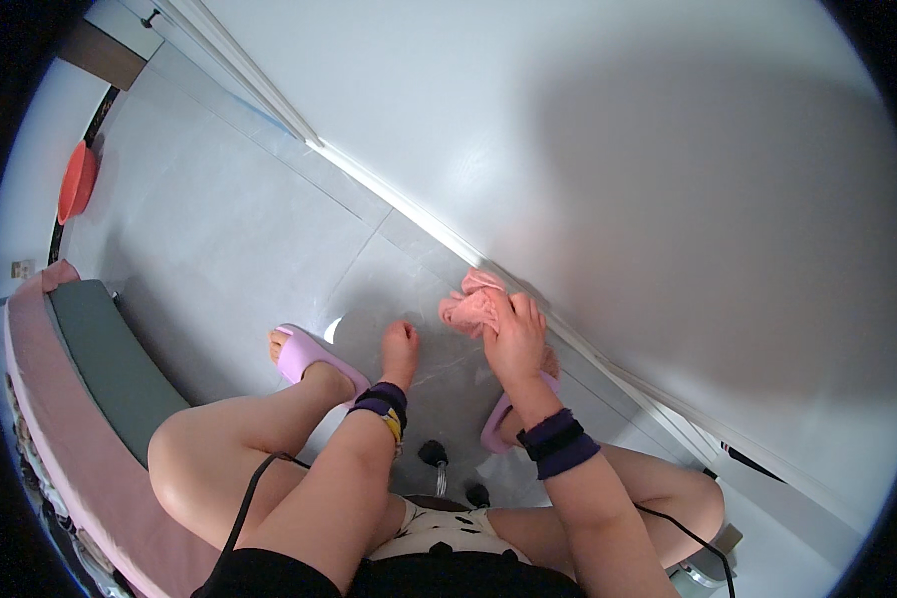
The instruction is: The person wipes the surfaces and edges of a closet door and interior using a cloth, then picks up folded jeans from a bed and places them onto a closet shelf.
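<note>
My right hand [517, 339] is closed on a crumpled pink cloth [468, 307]. The cloth lies against the lower edge [424, 211] of a large white panel, close to the grey tiled floor. Part of the cloth bunches out to the left of my fingers. My left hand [401, 351] hangs between my knees above the floor, its fingers curled in and nothing showing in them. Dark bands circle both wrists. My feet wear lilac slippers [309, 356]; the right one is partly behind my right hand and wrist.
The white panel [668, 199] fills the right side. A pink-covered bed [90, 458] with a grey-green side [105, 349] runs along my left. A red basin [77, 184] leans by the far left wall. Black casters [433, 452] show beneath me. Black cables cross both thighs.
</note>
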A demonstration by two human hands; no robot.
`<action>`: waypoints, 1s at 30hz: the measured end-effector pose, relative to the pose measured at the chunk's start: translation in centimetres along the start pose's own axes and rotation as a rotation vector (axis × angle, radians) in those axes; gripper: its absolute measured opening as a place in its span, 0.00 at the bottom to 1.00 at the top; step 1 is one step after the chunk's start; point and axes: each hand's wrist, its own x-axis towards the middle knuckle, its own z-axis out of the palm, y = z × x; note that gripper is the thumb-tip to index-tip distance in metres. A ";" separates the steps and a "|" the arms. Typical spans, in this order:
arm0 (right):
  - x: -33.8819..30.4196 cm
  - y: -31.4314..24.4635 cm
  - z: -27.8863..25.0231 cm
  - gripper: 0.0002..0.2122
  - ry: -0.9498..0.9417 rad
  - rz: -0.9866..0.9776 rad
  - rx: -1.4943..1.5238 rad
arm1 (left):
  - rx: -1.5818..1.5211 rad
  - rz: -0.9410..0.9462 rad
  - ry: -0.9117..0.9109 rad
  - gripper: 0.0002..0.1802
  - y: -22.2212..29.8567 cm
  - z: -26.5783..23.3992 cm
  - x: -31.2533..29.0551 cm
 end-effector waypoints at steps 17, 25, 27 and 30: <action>-5.1 2.1 -9.0 0.21 0.182 0.278 0.205 | -0.414 -0.149 -0.100 0.06 13.0 -5.2 -1.7; -10.9 2.3 -18.6 0.18 0.400 0.302 0.346 | -0.576 0.056 -0.231 0.06 21.0 -5.7 -5.6; -12.4 2.8 -20.7 0.18 0.422 0.311 0.381 | -0.702 0.074 -0.278 0.05 22.8 -4.9 -6.9; -14.8 3.3 -24.1 0.18 0.506 0.307 0.535 | -0.753 0.158 -0.353 0.04 26.1 -3.4 -9.0</action>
